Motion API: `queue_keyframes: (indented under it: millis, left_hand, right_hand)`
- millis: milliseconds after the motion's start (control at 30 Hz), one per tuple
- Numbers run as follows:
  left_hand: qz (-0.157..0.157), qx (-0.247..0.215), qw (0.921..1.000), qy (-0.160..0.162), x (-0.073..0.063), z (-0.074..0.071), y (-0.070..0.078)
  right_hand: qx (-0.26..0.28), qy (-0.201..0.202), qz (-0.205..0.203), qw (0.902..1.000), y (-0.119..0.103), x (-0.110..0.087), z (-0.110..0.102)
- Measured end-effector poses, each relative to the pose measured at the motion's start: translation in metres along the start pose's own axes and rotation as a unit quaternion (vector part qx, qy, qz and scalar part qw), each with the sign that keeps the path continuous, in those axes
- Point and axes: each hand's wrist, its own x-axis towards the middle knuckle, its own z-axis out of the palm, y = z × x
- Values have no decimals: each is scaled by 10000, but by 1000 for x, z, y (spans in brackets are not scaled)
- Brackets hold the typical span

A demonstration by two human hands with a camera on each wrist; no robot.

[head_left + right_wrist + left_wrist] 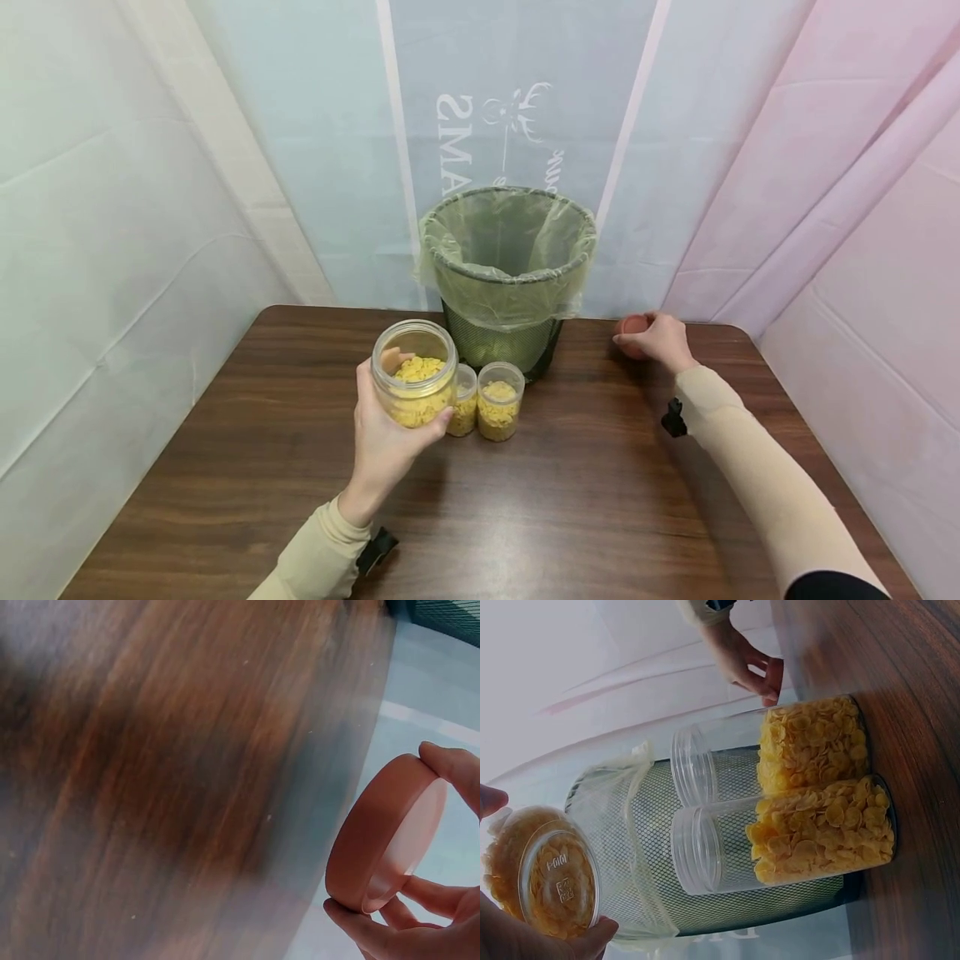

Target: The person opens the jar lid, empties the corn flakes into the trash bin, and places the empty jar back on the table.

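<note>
My left hand [382, 442] grips a clear jar [415, 375] with no lid on it, partly filled with yellow flakes. The jar is held up off the table, its mouth tilted toward the head camera; its embossed base [559, 881] faces the left wrist camera. Beside it stand two clear open jars of flakes, the nearer-right one [500, 402] and its neighbour [463, 404], both upright on the table. Far to the right, my right hand [660, 340] pinches a reddish-brown round lid [382, 832] by its rim, near the table's back edge. The lid is tilted in the right wrist view.
A dark mesh waste bin [506, 337] lined with a translucent green bag [510, 296] stands at the back, directly behind the two jars. The brown wooden table [570, 500] carries everything. Fabric curtains [300, 150] hang behind it and at both sides.
</note>
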Motion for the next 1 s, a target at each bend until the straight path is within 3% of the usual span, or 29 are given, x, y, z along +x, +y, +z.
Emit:
queue_keyframes:
  millis: [200,400,500,733,833,1000]
  left_hand:
    - [178,-2,9998,50,1,-2,-8]
    - [62,-30,9999,104,1,-4,-5]
    - [-44,-16,9999,119,1,-5,0]
    - [-33,-7,10000,52,2,-6,27]
    - [-66,-41,10000,48,3,-6,30]
    - [-58,-69,9999,107,2,-6,8]
  right_hand:
    - [-5,136,143,9998,4,3,4]
    - [26,257,63,9996,11,7,10]
    - [-34,246,25,9997,15,10,16]
    - [67,350,110,9993,18,14,24]
    - [65,362,161,9992,17,15,23]
    - [74,374,174,9991,15,17,24]
